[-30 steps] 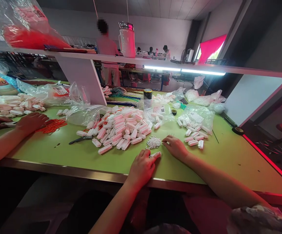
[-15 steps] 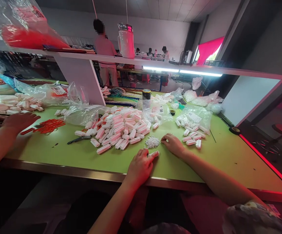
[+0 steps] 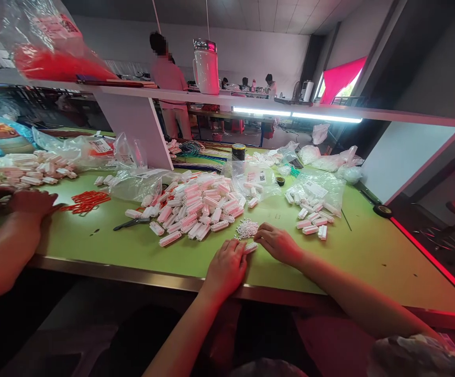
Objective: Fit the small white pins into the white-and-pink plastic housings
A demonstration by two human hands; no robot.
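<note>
At the lower center of the frame, the left hand [image 3: 226,267] grips the left end of a white block [image 3: 251,248] over the tabletop [image 3: 133,251]. The right hand [image 3: 279,243], right of center, has bent fingers near the block's right end; whether it pinches a part cannot be told. Small white pieces [image 3: 246,228] lie heaped just above the block; a pile of white housings [image 3: 196,205] occupies the frame center

Looked dim below, glared white at the tube light [image 3: 327,117], glowed red along the right edge of the surface [image 3: 133,251], and stretched toward the corners.
</note>
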